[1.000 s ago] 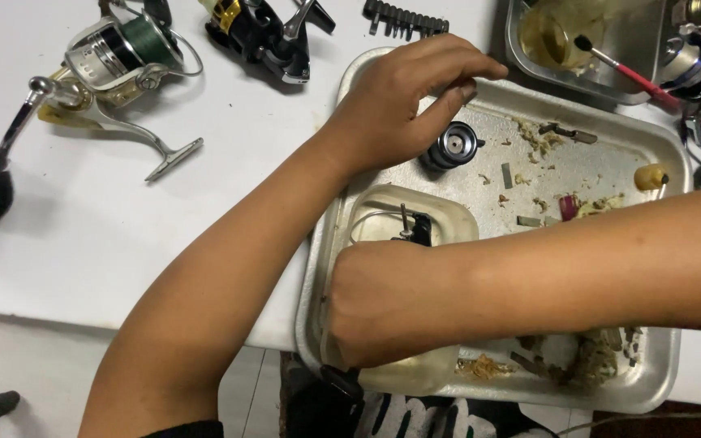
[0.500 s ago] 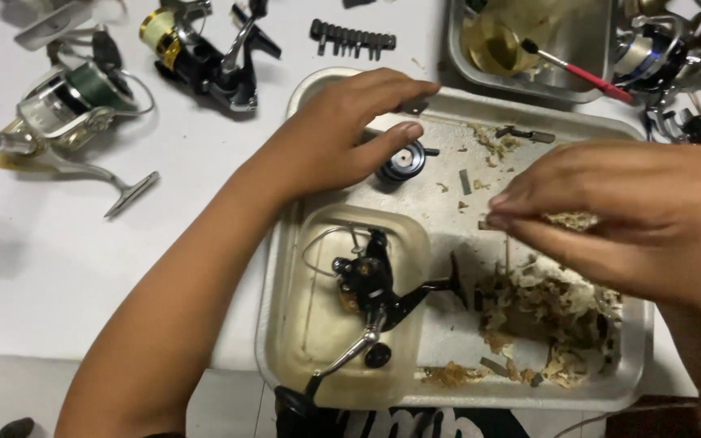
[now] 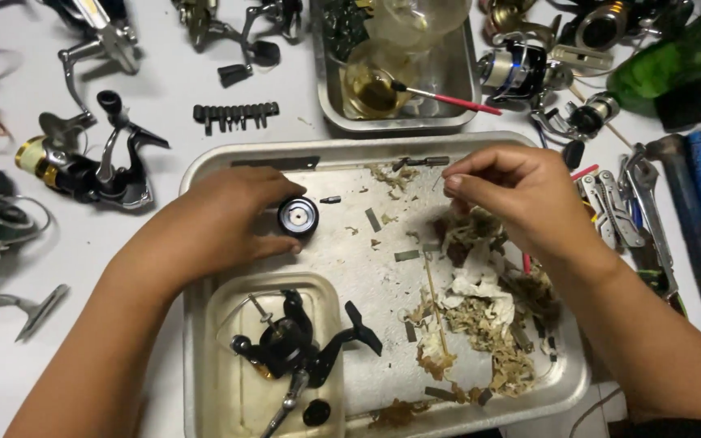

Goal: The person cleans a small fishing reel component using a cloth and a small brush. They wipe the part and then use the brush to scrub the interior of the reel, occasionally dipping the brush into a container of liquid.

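head view | worn above, facing steeply down | close over metal tray on white table
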